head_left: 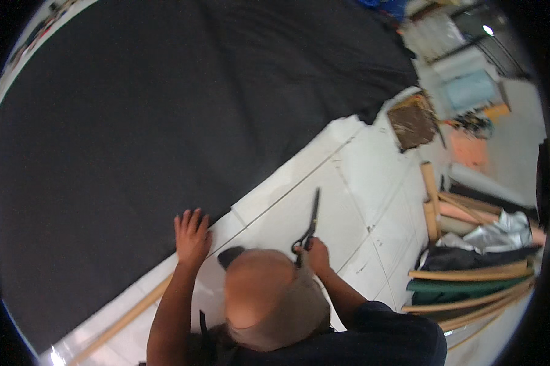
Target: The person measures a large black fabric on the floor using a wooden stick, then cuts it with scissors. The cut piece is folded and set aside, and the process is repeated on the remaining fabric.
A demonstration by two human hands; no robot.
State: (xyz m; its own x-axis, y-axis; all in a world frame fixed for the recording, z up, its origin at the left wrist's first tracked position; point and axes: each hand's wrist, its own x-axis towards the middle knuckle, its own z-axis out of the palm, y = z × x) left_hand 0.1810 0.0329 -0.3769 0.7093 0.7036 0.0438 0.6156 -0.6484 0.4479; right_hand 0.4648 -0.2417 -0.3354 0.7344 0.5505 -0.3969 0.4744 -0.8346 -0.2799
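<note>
A wide sheet of black fabric (pixel 165 122) lies spread over the pale floor. My left hand (pixel 192 236) rests at its near edge, with its fingers stretched out and apart on the fabric. Black-handled scissors (pixel 313 218) are in my right hand (pixel 316 256), fingers closed round the handles. The blades point away from me, over the white tiles and off the fabric; whether they are parted I cannot tell. My bent knee (pixel 260 290) shows between my two arms.
White floor tiles (pixel 354 207) run along the fabric's edge. A long tan tube or strip (pixel 125 317) lies at the lower left. On the right are several rolls of material, including a dark green roll (pixel 464 290) and crumpled silver sheeting (pixel 500 233). A brown square bundle (pixel 412 124) sits farther back.
</note>
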